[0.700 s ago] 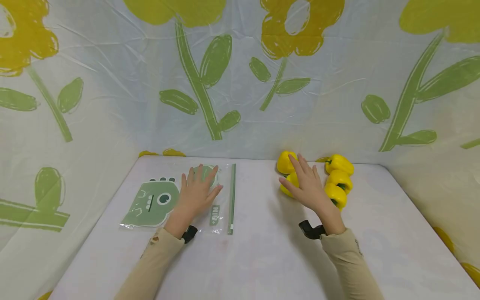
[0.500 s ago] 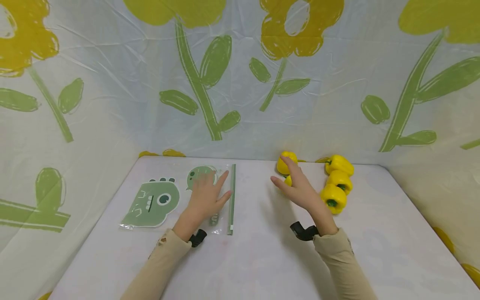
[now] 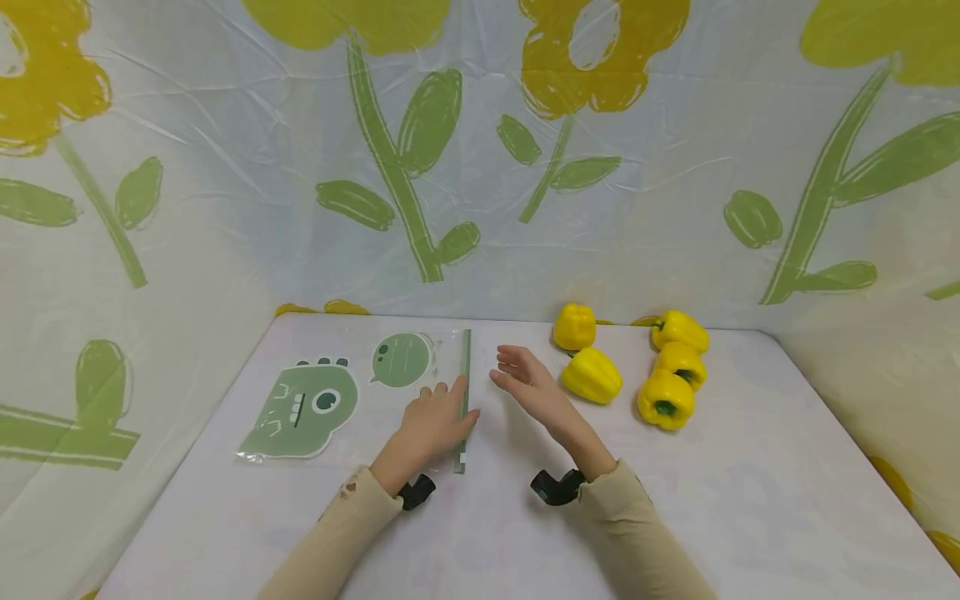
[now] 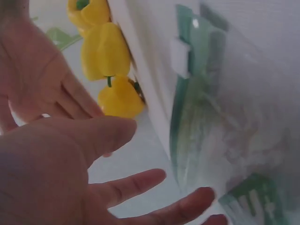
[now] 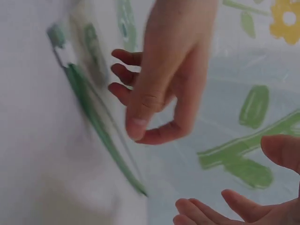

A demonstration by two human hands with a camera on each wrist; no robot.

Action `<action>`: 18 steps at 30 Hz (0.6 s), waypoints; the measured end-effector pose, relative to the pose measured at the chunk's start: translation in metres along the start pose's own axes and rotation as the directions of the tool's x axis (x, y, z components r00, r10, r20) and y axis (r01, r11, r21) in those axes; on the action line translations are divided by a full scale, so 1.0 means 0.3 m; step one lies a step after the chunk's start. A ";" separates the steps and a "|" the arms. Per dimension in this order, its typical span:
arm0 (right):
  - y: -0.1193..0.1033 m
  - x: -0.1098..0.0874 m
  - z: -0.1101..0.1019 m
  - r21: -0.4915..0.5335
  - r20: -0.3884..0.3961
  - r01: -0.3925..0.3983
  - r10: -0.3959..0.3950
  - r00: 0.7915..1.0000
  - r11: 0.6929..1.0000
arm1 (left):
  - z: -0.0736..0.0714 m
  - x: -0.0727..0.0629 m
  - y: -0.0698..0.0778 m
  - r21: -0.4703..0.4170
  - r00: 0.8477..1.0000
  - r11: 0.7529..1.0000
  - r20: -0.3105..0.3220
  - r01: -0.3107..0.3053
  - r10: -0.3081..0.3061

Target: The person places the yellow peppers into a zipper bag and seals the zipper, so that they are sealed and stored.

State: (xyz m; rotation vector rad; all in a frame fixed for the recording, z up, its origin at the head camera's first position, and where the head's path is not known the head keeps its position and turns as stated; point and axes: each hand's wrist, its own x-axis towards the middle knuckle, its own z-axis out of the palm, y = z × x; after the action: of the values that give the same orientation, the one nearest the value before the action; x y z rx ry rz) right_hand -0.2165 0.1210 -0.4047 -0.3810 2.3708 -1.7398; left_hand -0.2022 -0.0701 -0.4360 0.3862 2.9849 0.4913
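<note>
We log the zip bag [image 3: 341, 396] lying on the table [image 3: 495, 542]. Left hand [image 3: 432, 422]: over the bag's right-hand green strip [image 3: 467, 350], fingers loosely bent, grasping nothing; contact we cannot tell. Right hand [image 3: 536, 392]: just right of the bag, released, fingers extended. We count five yellow peppers [image 3: 592, 377] farther right of the bag.

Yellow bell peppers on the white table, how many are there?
5 yellow bell peppers: two right of the right hand, one behind the other; three farther right, in a front-to-back line. None appears hidden.
</note>
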 end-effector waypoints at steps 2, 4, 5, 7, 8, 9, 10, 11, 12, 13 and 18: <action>0.026 0.008 0.023 0.053 0.029 -0.030 0.029 0.999 0.998 | 0.014 0.006 -0.008 -0.018 1.000 1.000 0.024 0.018 -0.017; 0.053 0.012 0.040 0.100 0.060 -0.059 0.053 0.997 0.993 | 0.029 0.011 -0.018 -0.024 0.999 1.000 0.036 0.019 -0.018; 0.067 0.013 0.045 0.115 0.080 -0.070 0.061 0.995 0.991 | 0.036 0.013 -0.023 -0.023 0.999 1.000 0.036 0.014 -0.013; 0.091 0.012 0.052 0.147 0.129 -0.098 0.079 0.988 0.984 | 0.047 0.018 -0.031 -0.024 1.000 1.000 0.018 -0.002 0.003; 0.102 0.010 0.053 0.158 0.151 -0.112 0.088 0.985 0.981 | 0.052 0.021 -0.035 -0.028 1.000 1.000 0.006 -0.012 0.012; 0.116 0.010 0.053 0.173 0.170 -0.122 0.092 0.981 0.977 | 0.055 0.023 -0.039 -0.036 1.000 0.999 -0.005 -0.021 0.020; 0.129 0.009 0.053 0.195 0.193 -0.133 0.094 0.977 0.972 | 0.057 0.024 -0.042 -0.046 1.000 0.999 -0.012 -0.027 0.026; 0.141 0.009 0.051 0.218 0.216 -0.144 0.096 0.972 0.965 | 0.058 0.025 -0.046 -0.059 0.999 0.998 -0.017 -0.030 0.029; 0.149 0.009 0.049 0.239 0.235 -0.155 0.098 0.967 0.959 | 0.058 0.026 -0.049 -0.072 0.999 0.997 -0.020 -0.035 0.034; 0.157 0.009 0.048 0.258 0.250 -0.162 0.096 0.963 0.953 | 0.058 0.027 -0.052 -0.085 0.999 0.996 -0.019 -0.042 0.040; 0.179 0.024 0.052 0.309 0.314 -0.187 0.085 0.946 0.933 | 0.046 0.026 -0.063 -0.110 0.995 0.989 -0.007 -0.102 0.102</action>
State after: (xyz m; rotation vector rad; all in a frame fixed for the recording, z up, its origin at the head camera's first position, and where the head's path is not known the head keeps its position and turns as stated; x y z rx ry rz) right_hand -0.2241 0.1198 -0.4604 -0.3807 1.8089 -1.8291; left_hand -0.2122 -0.0810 -0.4556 0.5306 2.9335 0.6632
